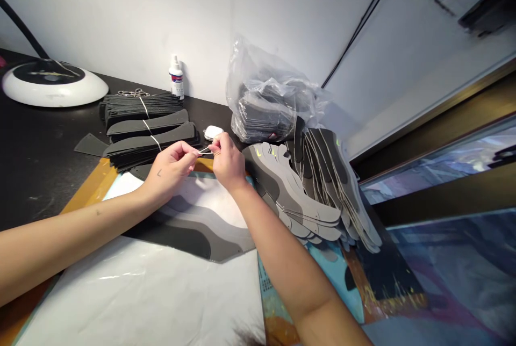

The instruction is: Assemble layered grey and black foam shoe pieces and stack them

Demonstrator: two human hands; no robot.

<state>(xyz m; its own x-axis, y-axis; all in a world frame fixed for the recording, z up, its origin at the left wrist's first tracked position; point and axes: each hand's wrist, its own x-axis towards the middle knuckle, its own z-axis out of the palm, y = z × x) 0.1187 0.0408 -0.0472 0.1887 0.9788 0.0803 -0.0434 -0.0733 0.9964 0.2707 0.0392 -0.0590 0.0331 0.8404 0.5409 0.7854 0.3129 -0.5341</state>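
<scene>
Between my fingertips runs a thin white band, pinched at one end by my left hand and at the other by my right hand. Both hands are closed on it, raised over the work surface. Below them a flat shoe-upper piece in black and grey waves lies on a white sheet; my left forearm covers part of it. Just beyond my hands sits a small white case. Left of them lie stacked black cut pieces, with similar white bands around the bundles.
Grey shoe-upper pieces are piled at the right. Behind them stands a clear plastic bag of dark pieces. A white bottle, scissors on a black stack and a lamp base are along the wall.
</scene>
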